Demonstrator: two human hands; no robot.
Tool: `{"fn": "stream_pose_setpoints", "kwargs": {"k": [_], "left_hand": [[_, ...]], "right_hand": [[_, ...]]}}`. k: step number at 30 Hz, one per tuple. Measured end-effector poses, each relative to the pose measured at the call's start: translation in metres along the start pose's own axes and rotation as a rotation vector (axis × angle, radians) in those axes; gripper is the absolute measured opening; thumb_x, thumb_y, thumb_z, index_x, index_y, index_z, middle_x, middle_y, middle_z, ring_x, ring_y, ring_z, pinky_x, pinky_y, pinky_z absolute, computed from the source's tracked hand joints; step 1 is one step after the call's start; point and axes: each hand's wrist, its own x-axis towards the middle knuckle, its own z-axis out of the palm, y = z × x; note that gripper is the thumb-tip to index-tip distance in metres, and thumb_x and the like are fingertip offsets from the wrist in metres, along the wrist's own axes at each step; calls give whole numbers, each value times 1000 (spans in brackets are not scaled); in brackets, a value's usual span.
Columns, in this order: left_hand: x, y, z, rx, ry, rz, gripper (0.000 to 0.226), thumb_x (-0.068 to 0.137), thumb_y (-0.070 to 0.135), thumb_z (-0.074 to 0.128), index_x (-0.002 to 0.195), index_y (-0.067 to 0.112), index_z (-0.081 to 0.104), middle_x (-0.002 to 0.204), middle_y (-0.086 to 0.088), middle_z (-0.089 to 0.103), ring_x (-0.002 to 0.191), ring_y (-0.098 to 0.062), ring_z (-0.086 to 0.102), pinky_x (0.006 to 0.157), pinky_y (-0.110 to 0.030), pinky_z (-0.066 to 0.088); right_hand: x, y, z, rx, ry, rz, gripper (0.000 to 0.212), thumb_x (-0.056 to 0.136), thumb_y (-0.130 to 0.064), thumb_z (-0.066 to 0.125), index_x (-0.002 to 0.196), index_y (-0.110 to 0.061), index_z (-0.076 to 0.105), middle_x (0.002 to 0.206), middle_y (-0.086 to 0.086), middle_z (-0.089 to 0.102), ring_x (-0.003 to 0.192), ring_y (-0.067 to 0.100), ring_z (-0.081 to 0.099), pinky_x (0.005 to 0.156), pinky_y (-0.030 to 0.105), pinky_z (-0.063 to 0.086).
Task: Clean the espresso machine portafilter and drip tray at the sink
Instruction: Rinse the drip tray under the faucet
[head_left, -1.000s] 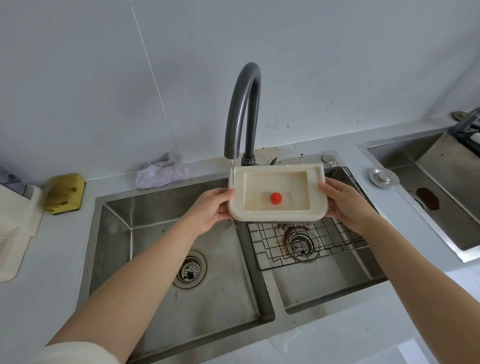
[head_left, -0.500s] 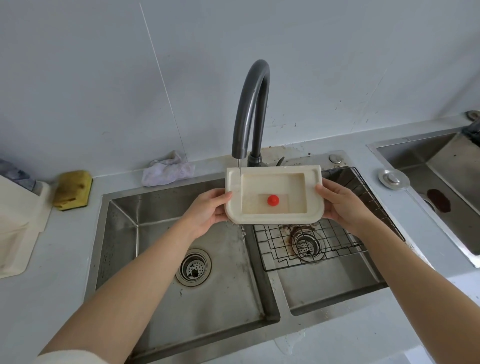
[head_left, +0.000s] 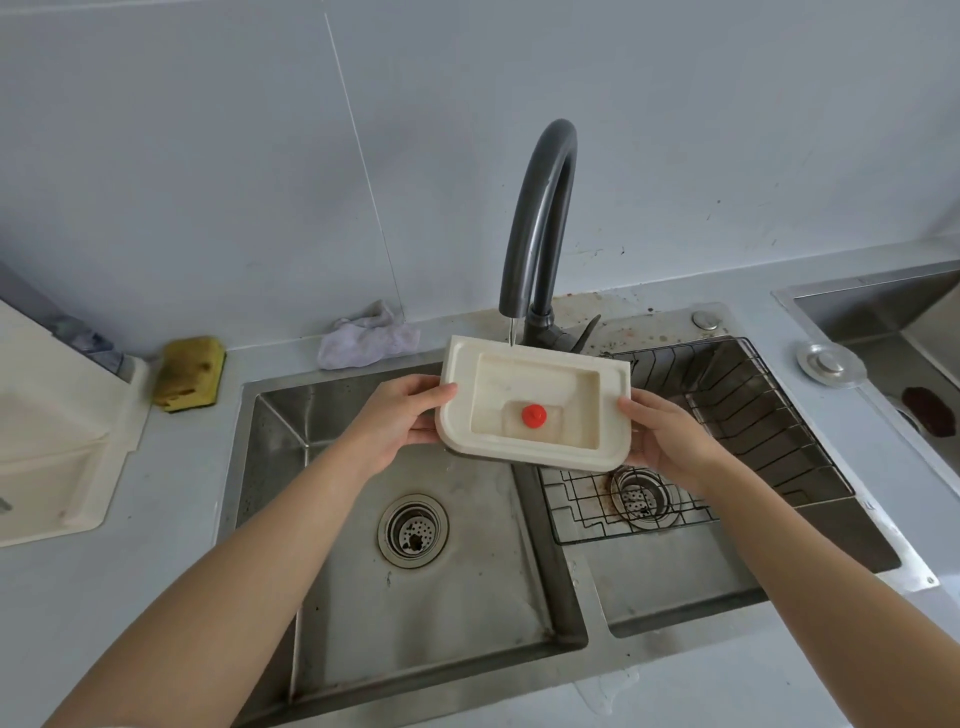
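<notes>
Underside of drip tray (head_left: 615, 410) hidden — 2nd sink (head_left: 893, 317), far rt, cut off.

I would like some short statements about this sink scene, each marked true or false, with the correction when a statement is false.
1. The left hand and the right hand grip the drip tray by its two short ends. True.
2. A thin stream of water falls from the faucet onto the tray's far edge. True.
3. The tray holds nothing. False: a red float sits inside it.
4. Nothing lies on the counter left of the sink. False: a yellow sponge lies there.
5. A wire rack sits in the right basin. True.
</notes>
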Motion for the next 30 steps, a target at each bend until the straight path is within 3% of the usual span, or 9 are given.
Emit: {"fn": "stream_pose_setpoints", "kwargs": {"k": [6, 12, 18, 23, 30], "left_hand": [[-7, 2, -11, 71, 7, -33, 15, 88, 19, 59, 101, 12, 62, 92, -7, 69, 81, -23, 66, 74, -35, 54], [-8, 0, -10, 62, -3, -97, 13, 88, 19, 58, 98, 11, 62, 95, -9, 68, 82, -26, 66, 79, -38, 54], [-8, -4, 7, 34, -38, -139, 11, 90, 18, 55, 96, 10, 61, 89, -7, 66, 76, -24, 64, 73, -34, 54], [-7, -5, 18, 48, -58, -135, 8, 91, 17, 54, 93, 13, 61, 87, -5, 67, 74, -21, 65, 70, -32, 55], [-10, 5, 13, 103, -46, -59, 9, 88, 15, 58, 96, 14, 62, 90, -4, 69, 72, -17, 67, 63, -28, 58]], "right_hand": [[2, 14, 9, -18, -5, 58, 24, 96, -19, 43, 118, -13, 52, 95, 8, 63, 67, 18, 68, 61, 33, 58], [-2, 15, 10, -20, 15, 63, 16, 96, -18, 44, 106, -15, 56, 92, 9, 64, 63, 18, 69, 57, 33, 59], [-11, 11, -4, -51, 64, 50, 18, 95, -18, 46, 110, -12, 55, 90, 8, 64, 61, 17, 69, 52, 30, 57], [-18, 10, -14, -55, 84, 36, 13, 95, -18, 46, 100, -17, 58, 92, 8, 63, 68, 19, 68, 54, 30, 57], [-14, 17, -11, 13, 61, 24, 18, 95, -18, 46, 111, -16, 54, 93, 6, 64, 68, 18, 69, 59, 32, 57]]}}
